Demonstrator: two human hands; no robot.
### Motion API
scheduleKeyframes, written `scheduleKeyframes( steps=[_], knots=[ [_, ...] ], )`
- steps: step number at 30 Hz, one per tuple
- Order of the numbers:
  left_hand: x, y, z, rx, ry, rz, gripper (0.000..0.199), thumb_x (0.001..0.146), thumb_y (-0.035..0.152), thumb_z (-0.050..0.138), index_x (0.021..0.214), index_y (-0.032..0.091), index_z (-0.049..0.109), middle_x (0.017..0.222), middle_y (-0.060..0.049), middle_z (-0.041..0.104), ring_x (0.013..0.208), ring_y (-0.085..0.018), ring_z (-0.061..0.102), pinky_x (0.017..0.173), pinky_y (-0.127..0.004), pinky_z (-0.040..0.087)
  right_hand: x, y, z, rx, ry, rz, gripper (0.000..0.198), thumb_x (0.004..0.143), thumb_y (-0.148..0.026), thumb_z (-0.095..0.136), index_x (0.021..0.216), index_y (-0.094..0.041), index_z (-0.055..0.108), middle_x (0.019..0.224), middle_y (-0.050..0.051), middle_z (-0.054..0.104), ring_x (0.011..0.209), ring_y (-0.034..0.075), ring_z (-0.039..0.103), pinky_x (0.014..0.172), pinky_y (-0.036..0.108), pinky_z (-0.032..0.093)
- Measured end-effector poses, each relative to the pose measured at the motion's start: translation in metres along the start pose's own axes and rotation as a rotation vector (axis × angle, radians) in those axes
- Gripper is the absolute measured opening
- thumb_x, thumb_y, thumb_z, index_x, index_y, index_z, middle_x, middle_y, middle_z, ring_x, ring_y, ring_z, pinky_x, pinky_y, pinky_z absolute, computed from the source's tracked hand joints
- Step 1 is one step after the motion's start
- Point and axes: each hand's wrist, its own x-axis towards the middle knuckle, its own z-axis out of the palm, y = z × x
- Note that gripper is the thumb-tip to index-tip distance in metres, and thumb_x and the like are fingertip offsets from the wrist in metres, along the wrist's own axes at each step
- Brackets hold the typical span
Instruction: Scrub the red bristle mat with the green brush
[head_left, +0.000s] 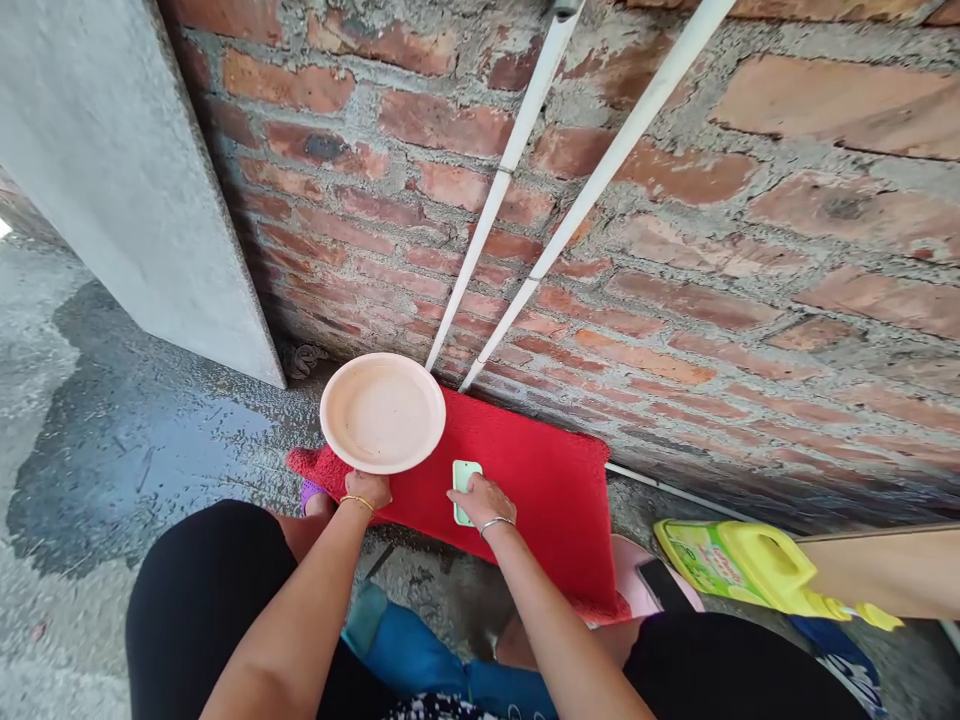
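Fingers of left hand (367,489) pinch the near rim of the pink plate (382,412), thumb on top, plate held roughly level at centre frame above the left end of the red mat (540,480). Right hand (480,497) lies fingers-together on a pale green sponge (465,480), pressing it flat on the mat just right of the plate. Plate looks like light, stiff plastic, likely wet and slick; one-edge grip tips easily, better thumb over rim with fingers spread beneath. Sponge is soft, squashes, grab by its long sides. Yellow-green detergent jug (750,560) lies lower right. Brick wall (675,250) behind.
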Motion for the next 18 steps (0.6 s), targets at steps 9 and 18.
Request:
scheduleKeyframes(
  steps=[9, 18],
  knots=[
    [-0.001, -0.001, -0.002, 0.013, -0.022, -0.007, 0.066, 0.069, 0.032, 0.066, 0.132, 0.021, 0.05, 0.143, -0.012, 0.046, 0.131, -0.032, 0.039, 0.103, -0.043, 0.038, 0.011, -0.051, 0.006, 0.047, 0.008, -0.067, 0.047, 0.076, -0.055, 0.056, 0.11, -0.023, 0.056, 0.111, 0.01, 0.063, 0.103, 0.025, 0.061, 0.078, 0.035, 0.045],
    [-0.009, 0.008, -0.012, 0.026, -0.07, -0.046, 0.084, 0.068, 0.066, 0.059, 0.136, 0.019, 0.046, 0.144, -0.016, 0.043, 0.132, -0.037, 0.038, 0.1, -0.049, 0.039, 0.014, 0.077, -0.004, 0.035, 0.009, 0.155, 0.05, 0.079, -0.058, 0.049, 0.112, -0.021, 0.057, 0.115, 0.013, 0.062, 0.105, 0.027, 0.06, 0.079, 0.036, 0.044]
  ],
)
